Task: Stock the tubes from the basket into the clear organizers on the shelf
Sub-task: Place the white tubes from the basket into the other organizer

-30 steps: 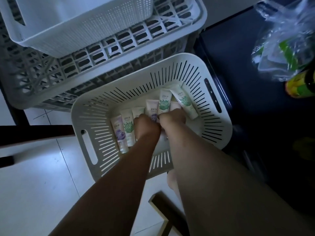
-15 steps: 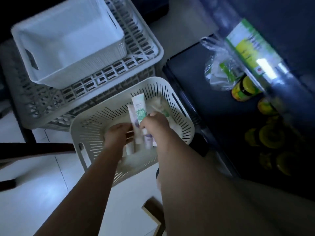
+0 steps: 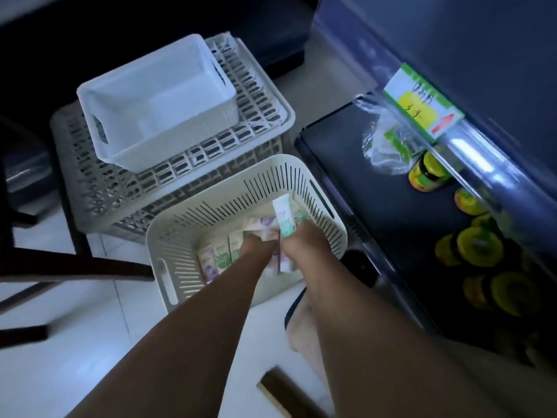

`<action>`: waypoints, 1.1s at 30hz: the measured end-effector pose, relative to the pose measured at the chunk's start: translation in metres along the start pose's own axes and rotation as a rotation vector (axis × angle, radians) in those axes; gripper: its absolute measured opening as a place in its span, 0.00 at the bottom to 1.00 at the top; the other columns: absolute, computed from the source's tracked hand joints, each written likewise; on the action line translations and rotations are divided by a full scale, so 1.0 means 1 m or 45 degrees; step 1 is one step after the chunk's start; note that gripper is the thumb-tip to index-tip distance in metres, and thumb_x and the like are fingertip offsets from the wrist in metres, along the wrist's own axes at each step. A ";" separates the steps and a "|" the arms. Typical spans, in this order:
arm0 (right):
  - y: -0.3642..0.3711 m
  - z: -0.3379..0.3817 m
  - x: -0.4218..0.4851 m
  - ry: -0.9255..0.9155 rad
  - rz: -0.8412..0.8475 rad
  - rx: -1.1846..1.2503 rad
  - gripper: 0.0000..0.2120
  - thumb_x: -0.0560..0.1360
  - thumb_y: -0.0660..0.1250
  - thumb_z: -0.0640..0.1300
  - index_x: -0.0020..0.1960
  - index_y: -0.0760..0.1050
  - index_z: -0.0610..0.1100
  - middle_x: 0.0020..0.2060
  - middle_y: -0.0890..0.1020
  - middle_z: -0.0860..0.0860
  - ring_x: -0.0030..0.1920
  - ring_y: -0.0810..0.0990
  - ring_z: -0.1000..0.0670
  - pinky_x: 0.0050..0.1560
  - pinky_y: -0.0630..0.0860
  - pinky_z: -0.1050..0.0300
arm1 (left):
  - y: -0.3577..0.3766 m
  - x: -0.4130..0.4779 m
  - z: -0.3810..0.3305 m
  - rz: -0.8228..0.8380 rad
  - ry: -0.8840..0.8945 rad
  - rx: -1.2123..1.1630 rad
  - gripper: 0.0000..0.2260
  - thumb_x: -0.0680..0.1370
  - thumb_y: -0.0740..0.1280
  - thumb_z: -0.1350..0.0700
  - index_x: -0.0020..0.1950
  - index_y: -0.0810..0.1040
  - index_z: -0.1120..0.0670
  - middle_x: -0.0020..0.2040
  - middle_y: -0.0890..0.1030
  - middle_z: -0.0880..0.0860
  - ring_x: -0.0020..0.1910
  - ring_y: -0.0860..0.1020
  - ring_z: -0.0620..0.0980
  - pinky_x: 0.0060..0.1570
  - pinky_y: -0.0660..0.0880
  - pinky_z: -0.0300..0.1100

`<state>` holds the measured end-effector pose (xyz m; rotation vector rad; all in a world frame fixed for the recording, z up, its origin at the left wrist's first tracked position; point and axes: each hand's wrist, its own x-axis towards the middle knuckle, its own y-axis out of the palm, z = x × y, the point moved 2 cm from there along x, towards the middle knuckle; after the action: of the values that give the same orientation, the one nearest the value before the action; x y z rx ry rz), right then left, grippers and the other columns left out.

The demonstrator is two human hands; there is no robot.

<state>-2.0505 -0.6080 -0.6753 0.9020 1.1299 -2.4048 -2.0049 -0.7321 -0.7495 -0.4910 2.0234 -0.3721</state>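
Note:
A cream slotted basket (image 3: 211,212) sits on the pale floor and holds several small tubes with green or purple labels (image 3: 218,257). Both my hands are down inside it. My right hand (image 3: 301,239) grips a green-labelled tube (image 3: 283,218) that stands upright out of my fist, with more tubes below it. My left hand (image 3: 256,245) is closed on a bunch of tubes (image 3: 259,224) lying across the middle. No clear organizer shows in this view.
A white bin (image 3: 156,104) rests on a grey lattice crate (image 3: 187,164) behind the basket. To the right is a dark shelf (image 3: 346,164) with yellow-lidded jars (image 3: 428,173), a plastic bag (image 3: 382,140) and a price tag (image 3: 422,104). My foot (image 3: 301,327) is beside the basket.
The view has tilted up and back, showing more of the shelf. My right hand has lifted a green tube upright; my left hand has closed on more tubes.

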 end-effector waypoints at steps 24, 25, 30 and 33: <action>-0.036 0.008 -0.004 -0.135 0.208 0.741 0.15 0.74 0.73 0.39 0.57 0.80 0.55 0.50 0.84 0.55 0.47 0.83 0.51 0.43 0.83 0.54 | -0.048 -0.047 -0.007 -0.280 0.214 -0.660 0.07 0.75 0.76 0.49 0.48 0.85 0.50 0.42 0.87 0.50 0.41 0.83 0.53 0.38 0.80 0.43; -0.041 0.011 -0.013 -0.129 0.176 0.788 0.09 0.74 0.73 0.42 0.52 0.81 0.53 0.49 0.85 0.54 0.46 0.83 0.51 0.42 0.82 0.56 | -0.058 -0.056 -0.010 -0.239 0.265 -0.693 0.07 0.75 0.76 0.49 0.47 0.86 0.50 0.41 0.87 0.51 0.41 0.82 0.55 0.40 0.79 0.47; -0.075 0.047 -0.068 -0.288 0.091 0.808 0.09 0.72 0.73 0.46 0.52 0.83 0.52 0.47 0.87 0.54 0.46 0.84 0.50 0.41 0.76 0.57 | -0.104 -0.123 -0.044 -0.097 0.561 -0.780 0.10 0.78 0.73 0.49 0.54 0.84 0.53 0.46 0.86 0.54 0.42 0.82 0.54 0.41 0.78 0.49; -0.114 0.080 -0.103 -0.482 0.076 0.771 0.12 0.72 0.74 0.44 0.56 0.82 0.49 0.48 0.87 0.53 0.46 0.85 0.51 0.44 0.79 0.56 | -0.125 -0.169 -0.078 -0.092 0.783 -0.842 0.09 0.80 0.71 0.50 0.57 0.82 0.53 0.48 0.86 0.53 0.44 0.82 0.51 0.42 0.77 0.47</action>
<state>-2.0666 -0.5950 -0.5034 0.5748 0.2316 -2.7499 -1.9763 -0.7539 -0.5279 -0.9389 2.7322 0.1492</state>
